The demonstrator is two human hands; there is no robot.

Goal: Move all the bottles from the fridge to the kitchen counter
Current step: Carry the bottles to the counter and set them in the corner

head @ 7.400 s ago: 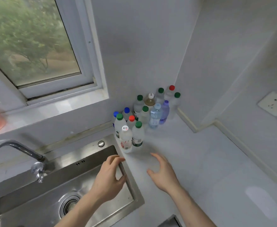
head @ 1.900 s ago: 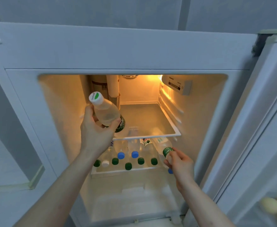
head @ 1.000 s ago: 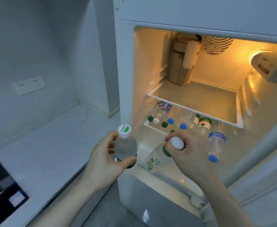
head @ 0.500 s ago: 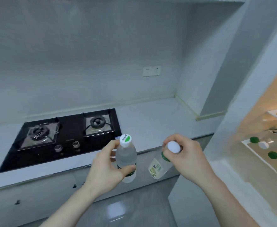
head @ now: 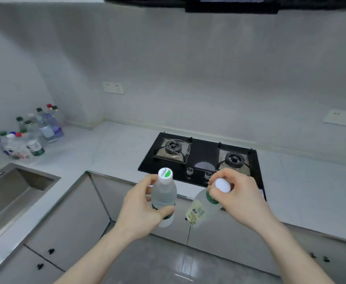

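My left hand [head: 139, 210] grips a clear water bottle [head: 164, 196] with a white and green cap, held upright above the floor in front of the cabinets. My right hand [head: 239, 199] holds a second clear bottle [head: 200, 209] by its neck, near the white cap; it hangs tilted, with a pale green label. Several bottles [head: 31, 132] with green, red, blue and white caps stand grouped in the far left corner of the white kitchen counter [head: 106, 146]. The fridge is out of view.
A black two-burner gas hob [head: 202, 158] is set into the counter straight ahead, just beyond my hands. A steel sink [head: 10, 191] lies at the left. Grey cabinet doors [head: 71, 218] run below the counter. Wall sockets [head: 113, 87] sit on the backsplash.
The view has swung left from the open fridge to the hob, sink and bottle corner. Both hands still carry the bottles taken from the fridge shelf.
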